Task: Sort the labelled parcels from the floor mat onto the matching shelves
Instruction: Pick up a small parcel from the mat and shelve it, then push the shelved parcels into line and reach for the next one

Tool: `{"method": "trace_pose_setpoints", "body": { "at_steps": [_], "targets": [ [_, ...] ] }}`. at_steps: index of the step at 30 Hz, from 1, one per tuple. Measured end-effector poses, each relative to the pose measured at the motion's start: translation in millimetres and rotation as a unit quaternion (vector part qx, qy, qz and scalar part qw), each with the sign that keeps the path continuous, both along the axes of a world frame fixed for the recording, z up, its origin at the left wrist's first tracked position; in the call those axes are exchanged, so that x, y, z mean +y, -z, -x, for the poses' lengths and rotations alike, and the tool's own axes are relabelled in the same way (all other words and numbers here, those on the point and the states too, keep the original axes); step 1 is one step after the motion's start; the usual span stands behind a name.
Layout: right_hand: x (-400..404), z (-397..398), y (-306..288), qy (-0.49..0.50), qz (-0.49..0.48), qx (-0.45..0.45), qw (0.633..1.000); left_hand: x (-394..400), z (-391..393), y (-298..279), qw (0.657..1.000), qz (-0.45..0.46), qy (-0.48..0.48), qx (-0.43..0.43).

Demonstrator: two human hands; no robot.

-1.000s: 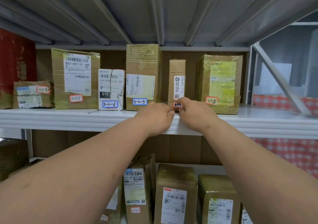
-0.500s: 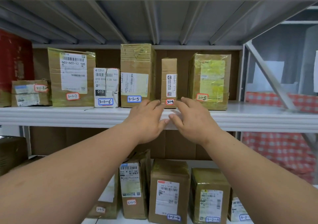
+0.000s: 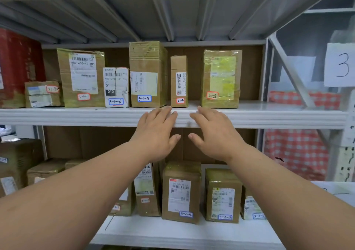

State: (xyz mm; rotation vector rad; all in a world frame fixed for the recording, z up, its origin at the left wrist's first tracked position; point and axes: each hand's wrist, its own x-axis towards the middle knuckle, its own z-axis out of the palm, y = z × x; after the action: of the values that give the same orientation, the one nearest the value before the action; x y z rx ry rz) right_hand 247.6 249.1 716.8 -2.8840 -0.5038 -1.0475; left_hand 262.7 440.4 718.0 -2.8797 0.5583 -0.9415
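Both hands were empty, fingers straight and spread, side by side but apart. The left hand (image 3: pixel 155 134) and right hand (image 3: pixel 215 134) hovered at the front lip of the shelf (image 3: pixel 269 117). Just beyond their fingertips stood the narrow parcel marked 3-1-4 (image 3: pixel 179 80), upright. It looked light, stiff cardboard, tall enough to tip easily; gripping its two side faces low down seemed safest.

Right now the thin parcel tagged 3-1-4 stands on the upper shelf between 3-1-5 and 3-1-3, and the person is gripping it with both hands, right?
Not quite. The head view shows the 3-1-4 parcel on the upper shelf between 3-1-5 and 3-1-3, but nobody grips it. The left hand and right hand are open below it, empty.
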Motion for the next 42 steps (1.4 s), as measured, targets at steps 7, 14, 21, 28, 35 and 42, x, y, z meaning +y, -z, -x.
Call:
{"method": "trace_pose_setpoints", "body": {
  "at_steps": [7,14,21,28,35,42],
  "targets": [
    [-17.4,32.5,34.2,0.039,0.019,0.064,0.997,-13.5,33.6,24.6,0.999,-0.006,-0.011,0.031],
    [-32.2,94.5,78.3,0.097,0.034,0.119,0.988,-21.9,75.1,64.1,0.996,-0.025,0.034,0.08],
    [-18.6,164.3,141.8,0.16,0.036,0.183,0.969,-14.4,134.7,122.9,0.985,-0.067,0.111,0.117],
    [-16.2,239.9,207.5,0.178,0.008,0.274,0.945,-9.6,181.3,192.7,0.966,-0.083,0.116,0.214],
    [-67.3,327.8,256.2,0.243,-0.005,0.352,0.904,-66.7,230.0,244.9,0.937,-0.114,0.16,0.289],
    [-150.7,425.3,309.1,0.335,-0.041,0.419,0.843,-164.2,286.0,305.0,0.9,-0.175,0.242,0.318]
  ]
}}
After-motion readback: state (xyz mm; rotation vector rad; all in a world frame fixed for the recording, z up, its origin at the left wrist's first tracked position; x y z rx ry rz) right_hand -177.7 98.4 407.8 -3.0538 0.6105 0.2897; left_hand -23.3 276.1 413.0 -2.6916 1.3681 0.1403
